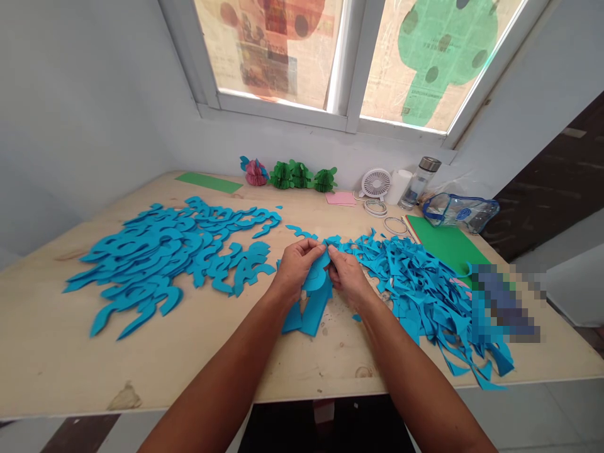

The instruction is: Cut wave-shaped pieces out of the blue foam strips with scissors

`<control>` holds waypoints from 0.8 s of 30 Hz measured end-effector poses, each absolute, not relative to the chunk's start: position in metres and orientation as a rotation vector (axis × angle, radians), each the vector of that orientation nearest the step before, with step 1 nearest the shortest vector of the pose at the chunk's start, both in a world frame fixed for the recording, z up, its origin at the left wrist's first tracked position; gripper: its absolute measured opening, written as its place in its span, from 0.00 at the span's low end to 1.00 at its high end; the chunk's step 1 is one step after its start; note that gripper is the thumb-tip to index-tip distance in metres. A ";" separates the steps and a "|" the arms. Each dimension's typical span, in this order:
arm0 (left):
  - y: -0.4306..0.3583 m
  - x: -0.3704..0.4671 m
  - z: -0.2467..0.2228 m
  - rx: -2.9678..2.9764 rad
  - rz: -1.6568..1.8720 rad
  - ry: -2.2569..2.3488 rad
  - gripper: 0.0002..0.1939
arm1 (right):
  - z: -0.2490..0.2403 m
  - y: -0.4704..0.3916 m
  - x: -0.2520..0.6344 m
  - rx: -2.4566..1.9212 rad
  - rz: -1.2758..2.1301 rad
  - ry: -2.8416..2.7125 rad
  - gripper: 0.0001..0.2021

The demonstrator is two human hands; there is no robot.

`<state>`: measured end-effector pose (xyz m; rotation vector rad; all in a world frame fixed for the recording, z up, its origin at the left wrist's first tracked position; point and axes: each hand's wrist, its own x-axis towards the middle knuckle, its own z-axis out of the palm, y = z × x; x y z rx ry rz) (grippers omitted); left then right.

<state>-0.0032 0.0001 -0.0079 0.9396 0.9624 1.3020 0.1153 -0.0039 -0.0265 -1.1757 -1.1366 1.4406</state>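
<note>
Between my two hands, over the middle of the table, is a piece of blue paper [315, 277] with a rounded lower edge. My left hand [298, 263] pinches its upper left side. Closed at the upper right of the same piece is my right hand [346, 272], its fingertips close to the left ones. Whether the right hand also holds a tool is hidden. Below the hands lie blue paper strips [314, 313] on the wood. Small blue scraps [335, 241] show just beyond the fingertips.
Curved blue cut-outs [151, 251] are heaped at left, blue offcuts [425, 283] at right. Along the back stand green paper honeycomb figures [292, 175], a small fan [376, 183] and a bottle [419, 182]. A clear pouch [460, 211] lies behind green sheets [446, 242].
</note>
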 end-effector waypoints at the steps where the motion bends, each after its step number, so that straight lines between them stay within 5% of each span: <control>1: 0.000 -0.004 -0.008 0.947 1.292 0.964 0.12 | -0.027 -0.004 0.116 -1.167 1.445 -1.137 0.26; 24: -0.002 -0.015 0.006 1.092 1.107 0.968 0.12 | -0.020 -0.005 0.120 -1.203 1.448 -1.231 0.26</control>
